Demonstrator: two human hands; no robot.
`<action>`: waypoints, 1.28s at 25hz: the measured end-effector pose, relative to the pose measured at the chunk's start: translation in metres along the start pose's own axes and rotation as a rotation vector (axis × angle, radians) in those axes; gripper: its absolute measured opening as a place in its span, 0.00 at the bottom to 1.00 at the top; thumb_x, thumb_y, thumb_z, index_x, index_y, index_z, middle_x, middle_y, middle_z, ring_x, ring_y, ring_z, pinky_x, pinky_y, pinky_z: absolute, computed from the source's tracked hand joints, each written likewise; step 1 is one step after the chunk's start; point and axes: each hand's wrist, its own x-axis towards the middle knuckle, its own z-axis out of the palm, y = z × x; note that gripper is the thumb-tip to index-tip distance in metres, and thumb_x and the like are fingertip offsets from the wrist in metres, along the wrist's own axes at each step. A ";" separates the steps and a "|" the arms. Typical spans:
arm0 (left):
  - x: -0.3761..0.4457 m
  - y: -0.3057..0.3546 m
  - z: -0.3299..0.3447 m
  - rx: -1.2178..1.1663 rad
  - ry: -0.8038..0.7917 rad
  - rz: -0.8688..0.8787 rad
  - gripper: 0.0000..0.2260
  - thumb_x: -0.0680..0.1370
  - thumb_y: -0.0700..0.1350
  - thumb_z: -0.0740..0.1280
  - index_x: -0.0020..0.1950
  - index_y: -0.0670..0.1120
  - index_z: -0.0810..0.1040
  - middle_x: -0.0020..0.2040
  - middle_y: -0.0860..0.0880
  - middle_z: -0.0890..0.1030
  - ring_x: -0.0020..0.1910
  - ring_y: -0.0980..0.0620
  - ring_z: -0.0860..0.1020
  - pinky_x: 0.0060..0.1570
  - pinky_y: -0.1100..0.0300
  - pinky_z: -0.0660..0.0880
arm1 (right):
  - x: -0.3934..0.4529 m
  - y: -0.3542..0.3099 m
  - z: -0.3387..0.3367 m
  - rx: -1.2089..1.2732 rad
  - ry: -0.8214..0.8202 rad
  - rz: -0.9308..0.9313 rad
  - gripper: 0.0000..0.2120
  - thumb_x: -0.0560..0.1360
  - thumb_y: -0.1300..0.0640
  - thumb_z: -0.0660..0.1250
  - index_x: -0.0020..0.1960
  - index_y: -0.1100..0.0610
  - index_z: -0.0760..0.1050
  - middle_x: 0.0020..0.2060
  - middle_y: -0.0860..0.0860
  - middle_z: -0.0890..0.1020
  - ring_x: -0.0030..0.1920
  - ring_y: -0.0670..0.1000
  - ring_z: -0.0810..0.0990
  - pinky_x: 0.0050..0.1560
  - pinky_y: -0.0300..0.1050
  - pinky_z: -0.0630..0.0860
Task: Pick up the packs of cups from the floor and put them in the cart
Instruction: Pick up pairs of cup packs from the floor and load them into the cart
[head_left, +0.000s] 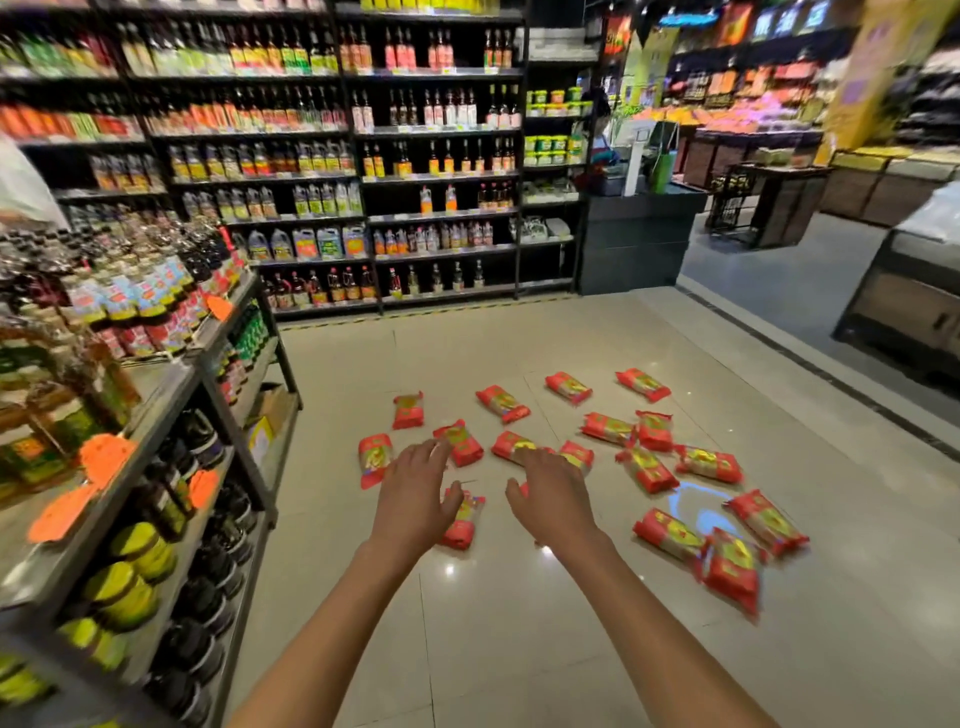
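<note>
Both hands, left hand (415, 483) and right hand (553, 493), released, hovering mid-frame over packs of cups (462, 519). Packs likely light, crinkly, slippery film; grip the long sides.

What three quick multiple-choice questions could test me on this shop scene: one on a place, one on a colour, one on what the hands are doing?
1. Where do the plastic-wrapped packs of cups lie?
A. on the pale tiled floor
B. in a cart
C. on a shelf

2. What is the packs' main colour?
A. blue
B. red
C. white

3. What are the person's left hand and right hand doing?
A. each gripping a pack
B. reaching out with fingers spread, holding nothing
C. pushing a cart

Answers:
1 A, the packs are scattered across the tiles.
2 B, the wrappers are red with yellow print.
3 B, both hands are open above the packs.
</note>
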 end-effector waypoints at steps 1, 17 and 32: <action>0.011 -0.012 0.003 0.001 -0.009 -0.016 0.24 0.72 0.49 0.73 0.67 0.43 0.78 0.63 0.42 0.81 0.62 0.39 0.79 0.57 0.46 0.76 | 0.016 -0.004 0.005 -0.015 -0.017 0.000 0.23 0.81 0.49 0.61 0.74 0.56 0.70 0.67 0.55 0.78 0.68 0.56 0.74 0.69 0.50 0.67; 0.306 -0.146 0.119 -0.006 -0.106 -0.106 0.24 0.76 0.51 0.65 0.71 0.46 0.74 0.69 0.47 0.76 0.68 0.44 0.74 0.65 0.49 0.70 | 0.366 0.015 0.102 -0.021 -0.131 -0.077 0.21 0.80 0.50 0.60 0.71 0.54 0.73 0.66 0.52 0.79 0.66 0.56 0.77 0.67 0.52 0.70; 0.553 -0.353 0.266 -0.200 -0.316 -0.281 0.26 0.76 0.53 0.61 0.72 0.45 0.72 0.67 0.45 0.76 0.64 0.42 0.75 0.63 0.49 0.71 | 0.658 0.021 0.248 0.350 -0.296 0.262 0.24 0.80 0.52 0.65 0.75 0.55 0.70 0.68 0.55 0.78 0.66 0.57 0.78 0.65 0.51 0.75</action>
